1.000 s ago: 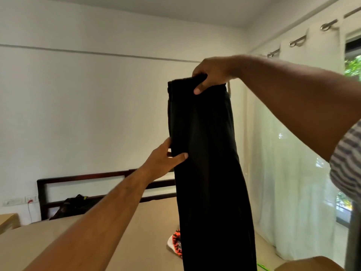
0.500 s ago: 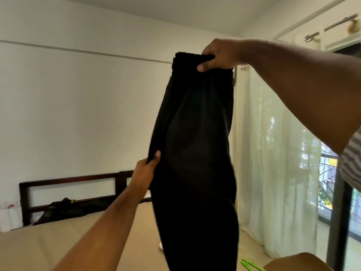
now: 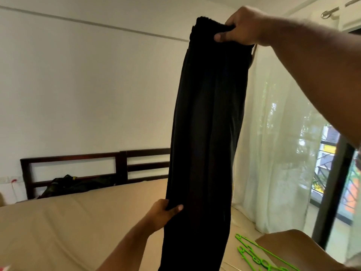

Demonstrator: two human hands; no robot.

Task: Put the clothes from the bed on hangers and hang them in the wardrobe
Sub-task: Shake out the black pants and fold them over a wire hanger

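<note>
Fingers (image 3: 221, 37) of right hand (image 3: 245, 26) pinch ribbed waistband of limp black trousers (image 3: 207, 124); left hand (image 3: 161, 215) grips side fold

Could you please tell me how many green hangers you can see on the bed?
2, as far as I can tell: bright green plastic hangers lying overlapped on the tan bed, lower right, beside the black trousers. More may be hidden below the frame edge.
</note>
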